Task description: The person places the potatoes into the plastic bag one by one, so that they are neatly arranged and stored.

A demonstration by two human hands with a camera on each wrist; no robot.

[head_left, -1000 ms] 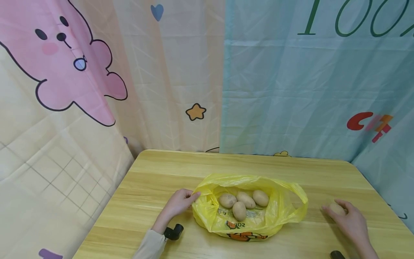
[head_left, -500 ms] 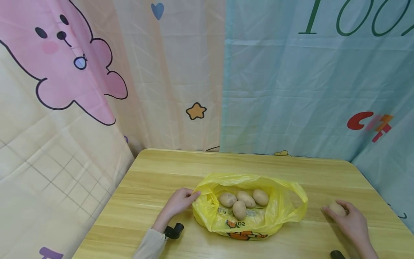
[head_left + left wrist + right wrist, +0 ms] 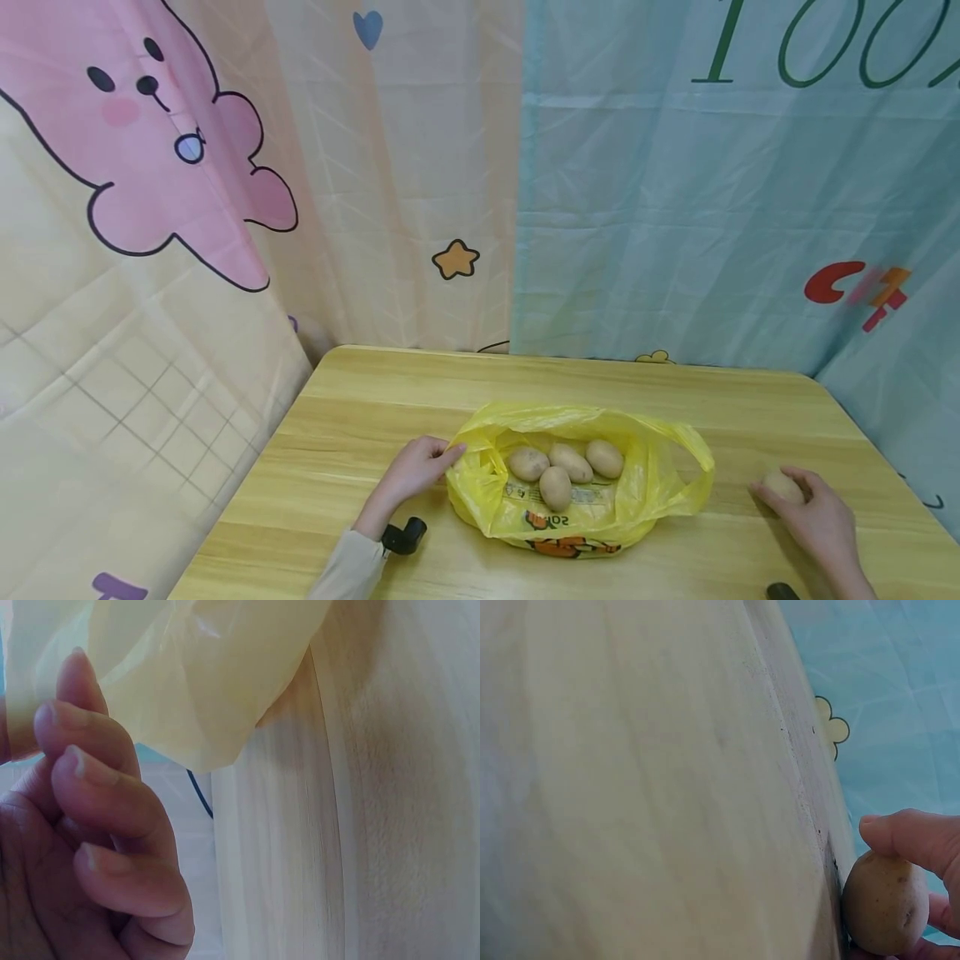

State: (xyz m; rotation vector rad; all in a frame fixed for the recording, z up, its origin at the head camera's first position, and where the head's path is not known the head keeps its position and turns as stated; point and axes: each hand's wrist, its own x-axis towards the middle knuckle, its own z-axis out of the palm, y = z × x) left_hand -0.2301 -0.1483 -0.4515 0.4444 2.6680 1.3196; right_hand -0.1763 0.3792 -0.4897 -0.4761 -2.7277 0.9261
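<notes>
A yellow plastic bag (image 3: pixel 585 533) lies on the table with its mouth spread wide. Several potatoes (image 3: pixel 555 488) sit together inside it. My left hand (image 3: pixel 417 468) pinches the left edge of the bag between thumb and index finger; in the left wrist view the other fingers (image 3: pixel 124 802) are loosely bent beside the thin plastic. To the right of the bag, my right hand (image 3: pixel 817 512) grips a single potato (image 3: pixel 782 485) at the tabletop. The right wrist view shows that potato (image 3: pixel 885 904) with the thumb on one side and fingers partly hidden behind it.
The wooden table (image 3: pixel 405 383) has its far edge against a printed curtain (image 3: pixel 660 208). One bag handle (image 3: pixel 701 454) loops out toward the right hand. A black wrist camera (image 3: pixel 403 536) is strapped at the left wrist, and another (image 3: pixel 782 591) shows near the right.
Almost nothing differs. My right hand and its potato have shifted very slightly right and down; the left hand and the bag stay where they were.
</notes>
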